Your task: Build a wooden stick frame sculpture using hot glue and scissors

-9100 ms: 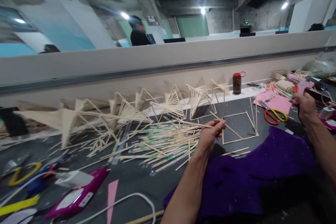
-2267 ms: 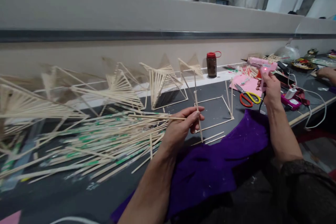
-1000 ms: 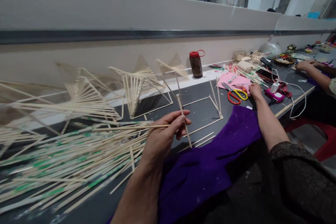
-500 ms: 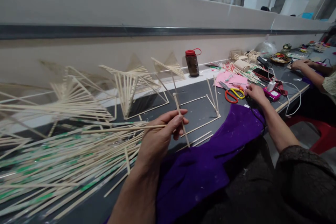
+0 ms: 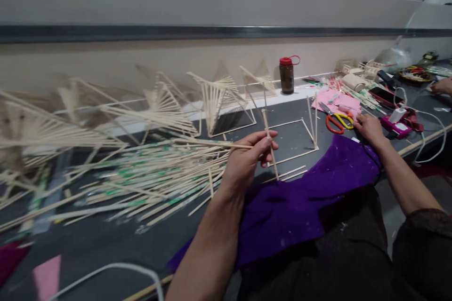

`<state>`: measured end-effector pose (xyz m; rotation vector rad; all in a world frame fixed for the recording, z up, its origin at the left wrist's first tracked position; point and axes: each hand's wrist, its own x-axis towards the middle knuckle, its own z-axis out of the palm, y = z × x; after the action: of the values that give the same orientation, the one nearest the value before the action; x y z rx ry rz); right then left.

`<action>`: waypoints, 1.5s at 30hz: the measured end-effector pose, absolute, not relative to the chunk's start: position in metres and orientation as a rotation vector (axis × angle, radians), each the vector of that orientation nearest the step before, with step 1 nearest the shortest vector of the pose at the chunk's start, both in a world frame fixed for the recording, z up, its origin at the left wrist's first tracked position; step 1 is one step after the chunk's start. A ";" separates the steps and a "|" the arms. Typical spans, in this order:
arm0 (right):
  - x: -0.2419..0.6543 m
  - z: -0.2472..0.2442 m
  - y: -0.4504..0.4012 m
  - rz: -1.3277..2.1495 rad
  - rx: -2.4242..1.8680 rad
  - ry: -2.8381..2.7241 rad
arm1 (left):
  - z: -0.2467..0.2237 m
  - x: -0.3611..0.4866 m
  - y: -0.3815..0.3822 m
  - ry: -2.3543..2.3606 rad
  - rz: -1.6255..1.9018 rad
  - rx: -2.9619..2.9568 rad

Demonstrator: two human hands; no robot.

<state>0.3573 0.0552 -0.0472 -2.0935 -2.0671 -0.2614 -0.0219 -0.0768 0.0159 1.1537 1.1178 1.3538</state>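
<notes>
My left hand [image 5: 254, 151] pinches a thin wooden stick [image 5: 271, 153], which stands steeply tilted between thumb and fingers. Another stick runs in from the left and meets the same hand. Behind it on the table is a rectangular stick frame [image 5: 294, 156] with uprights at its right corner. My right hand [image 5: 369, 129] is closed at the edge of a pink cloth [image 5: 344, 99], beside scissors [image 5: 335, 122] with one red and one yellow handle. A pale pink tool lies at its fingertips and a dark cord runs below; what the fingers hold is hidden.
Purple cloth [image 5: 289, 216] covers the table edge and my lap. Loose sticks [image 5: 169, 169] lie in a heap at left, with fanned stick models [image 5: 222, 94] along the wall. A brown bottle [image 5: 286, 77], a phone [image 5: 386, 97] and a magenta power box [image 5: 397, 124] stand beyond.
My view has turned left, so everything sits farther right and more of the left table shows. Both hands keep nearly the same pose, the left still pinching the stick.
</notes>
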 end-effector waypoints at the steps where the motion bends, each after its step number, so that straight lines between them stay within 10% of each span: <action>1: 0.357 -0.048 0.056 -0.289 -2.103 -2.085 | 0.016 -0.022 -0.077 1.106 1.358 1.139; 11: 0.339 -0.025 0.029 -0.519 -2.099 -2.024 | 0.020 -0.022 -0.077 1.055 1.339 1.051; 21: 0.182 0.011 -0.042 -0.453 -0.176 -2.204 | 0.021 -0.020 -0.072 0.915 1.295 0.752; 35: 0.138 0.013 -0.028 -0.045 -0.322 -2.012 | 0.024 -0.037 -0.075 1.195 1.209 1.119; 45: 0.143 0.000 -0.014 0.903 -0.636 -1.971 | -0.018 -0.063 -0.095 1.862 0.831 1.341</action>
<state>0.1429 -0.0136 0.0004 -0.6359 -1.9714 0.9030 -0.0630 -0.0954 -0.0182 1.3408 1.8617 0.8309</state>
